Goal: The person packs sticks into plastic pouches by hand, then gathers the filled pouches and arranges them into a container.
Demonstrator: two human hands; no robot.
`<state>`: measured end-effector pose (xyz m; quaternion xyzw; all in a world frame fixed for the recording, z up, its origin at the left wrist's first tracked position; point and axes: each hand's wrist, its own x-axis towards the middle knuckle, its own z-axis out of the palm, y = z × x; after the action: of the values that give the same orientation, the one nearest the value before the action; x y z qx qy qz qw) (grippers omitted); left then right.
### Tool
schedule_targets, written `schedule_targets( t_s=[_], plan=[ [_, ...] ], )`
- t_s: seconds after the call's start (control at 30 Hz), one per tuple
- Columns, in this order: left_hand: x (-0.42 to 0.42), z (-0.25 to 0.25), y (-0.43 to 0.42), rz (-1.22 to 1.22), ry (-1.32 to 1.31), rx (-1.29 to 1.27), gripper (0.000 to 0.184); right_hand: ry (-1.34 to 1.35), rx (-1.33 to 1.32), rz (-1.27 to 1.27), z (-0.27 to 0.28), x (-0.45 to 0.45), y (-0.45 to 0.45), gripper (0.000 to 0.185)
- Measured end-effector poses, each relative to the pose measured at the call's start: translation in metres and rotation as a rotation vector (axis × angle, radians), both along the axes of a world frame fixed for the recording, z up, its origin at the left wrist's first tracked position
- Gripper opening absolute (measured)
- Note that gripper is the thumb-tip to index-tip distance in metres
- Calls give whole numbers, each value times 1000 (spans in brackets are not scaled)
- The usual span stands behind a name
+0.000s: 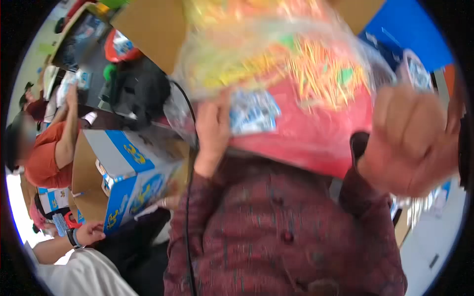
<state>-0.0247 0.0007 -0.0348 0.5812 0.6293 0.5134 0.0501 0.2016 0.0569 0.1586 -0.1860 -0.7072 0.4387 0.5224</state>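
My left hand [212, 133] is closed at the edge of some blue-and-white packets [254, 111], which fan out from its fingers over a red surface [316, 143]. Large and blurred near the camera, my right hand [405, 140] is raised with curled fingers. Whatever it may hold is hidden. Beyond both hands, a clear plastic bag [237, 39] lies open, with many thin yellow, orange and pink sticks [321, 69] in and around it.
An open blue-and-white carton [133, 167] stands at left, with a person's hand [91, 233] at its lower corner. Another person in an orange shirt [47, 153] reaches over a dark table. Brown cardboard [153, 34] and a blue bin [410, 32] are at the top. A black cable [187, 212] hangs down.
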Motion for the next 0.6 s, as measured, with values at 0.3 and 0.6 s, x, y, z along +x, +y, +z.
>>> schedule_targets(
  t_s=[0.3,0.6],
  plan=[
    [12,23,8,-67,363,-75,18,68,-3,155,-4,38,11,32],
    [21,171,-33,-632,-312,530,73,162,3,236,-9,74,13,29]
  ],
)
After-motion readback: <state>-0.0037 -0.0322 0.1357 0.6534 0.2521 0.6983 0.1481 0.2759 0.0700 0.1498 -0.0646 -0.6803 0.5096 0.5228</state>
